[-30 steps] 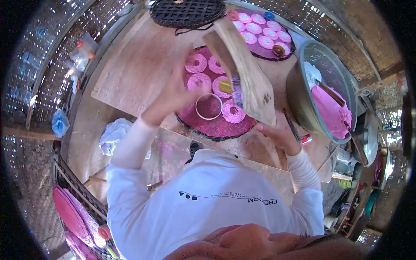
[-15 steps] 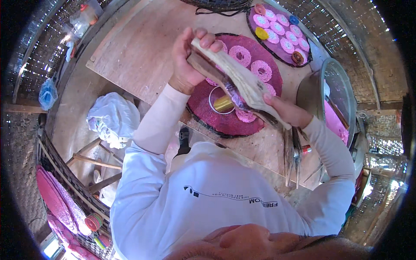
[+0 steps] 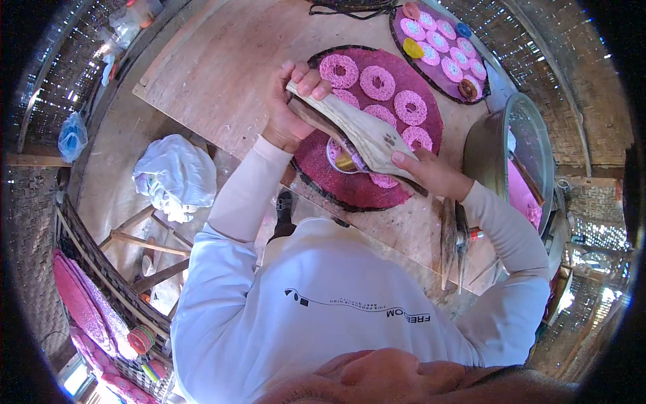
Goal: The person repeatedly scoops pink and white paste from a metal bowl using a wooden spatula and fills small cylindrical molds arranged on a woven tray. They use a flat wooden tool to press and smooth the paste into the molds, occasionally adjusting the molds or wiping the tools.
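Observation:
A two-piece wooden press (image 3: pixel 363 128), pale on top with a darker lower arm, is held slantwise above a round deep-pink tray (image 3: pixel 323 192). My left hand (image 3: pixel 296 101) is wrapped round its far-left ends. My right hand (image 3: pixel 434 174) grips its broader near-right end, thumb on top. Some pink stuff shows between the two arms. Below the press, a round white ring mould (image 3: pixel 330 153) with something gold-coloured inside rests on the tray, partly hidden. Several lacy pink rings (image 3: pixel 378 84) lie on the tray's far and right sides.
A second pink tray (image 3: pixel 457 91) with several pink rings stands at the far right. A large metal basin (image 3: pixel 481 151) with pink contents is to the right. Wooden sticks (image 3: pixel 449 246) lie near the table's front edge. A white bag (image 3: pixel 176 176) is at left, past the wooden table (image 3: pixel 215 87).
Both hands have brought the press slightly down and nearer, and its two arms look closer together. More of the pink rings behind it now shows.

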The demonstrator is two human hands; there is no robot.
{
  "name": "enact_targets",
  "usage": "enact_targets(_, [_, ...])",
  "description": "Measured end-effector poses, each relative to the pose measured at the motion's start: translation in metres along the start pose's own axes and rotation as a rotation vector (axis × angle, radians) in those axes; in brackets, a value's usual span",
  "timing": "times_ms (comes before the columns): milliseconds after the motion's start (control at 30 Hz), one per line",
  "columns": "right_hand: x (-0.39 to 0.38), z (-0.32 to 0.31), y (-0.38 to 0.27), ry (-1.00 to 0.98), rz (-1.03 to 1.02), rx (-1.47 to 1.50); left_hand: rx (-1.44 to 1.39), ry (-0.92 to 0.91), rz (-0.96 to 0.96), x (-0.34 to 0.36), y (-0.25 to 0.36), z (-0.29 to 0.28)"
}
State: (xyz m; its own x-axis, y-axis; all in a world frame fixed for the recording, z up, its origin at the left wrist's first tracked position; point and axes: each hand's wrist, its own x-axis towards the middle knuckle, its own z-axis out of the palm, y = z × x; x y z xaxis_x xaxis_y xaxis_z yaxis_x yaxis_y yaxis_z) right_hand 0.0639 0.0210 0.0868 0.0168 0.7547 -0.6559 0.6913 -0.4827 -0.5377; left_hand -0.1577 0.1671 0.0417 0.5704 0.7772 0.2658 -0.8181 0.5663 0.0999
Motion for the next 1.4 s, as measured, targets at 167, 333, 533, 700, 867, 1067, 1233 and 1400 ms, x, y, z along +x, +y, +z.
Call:
enact_targets(167, [-0.019,-0.02,-0.016,0.0,0.134,-0.085,-0.161,0.013,-0.014,0.003,-0.018,-0.02])
enact_targets(333, [-0.018,-0.022,-0.024,0.164,-0.096,-0.103,-0.145,-0.074,-0.003,0.016,-0.013,-0.022])
enact_targets(533, [0.0,-0.003,-0.034,0.196,-0.122,-0.224,0.014,-0.051,0.048,0.01,0.018,-0.012])
enact_targets(700, [-0.011,0.003,-0.046,0.077,-0.009,-0.244,0.0,0.074,0.053,-0.013,0.019,-0.013])
enact_targets(867, [-0.024,-0.009,-0.028,0.118,0.001,-0.195,-0.067,0.112,0.034,-0.009,-0.007,-0.018])
enact_targets(1067, [-0.049,-0.029,-0.026,0.136,-0.139,0.105,0.611,-0.328,-0.217,-0.002,0.001,0.015])
enact_targets(1233, [-0.027,-0.008,-0.034,-0.056,-0.368,0.664,1.637,-0.39,0.043,-0.012,-0.025,0.047])
enact_targets(1400, [0.051,0.036,0.039,0.278,-0.783,0.194,2.025,-0.14,0.508,-0.032,0.0,0.043])
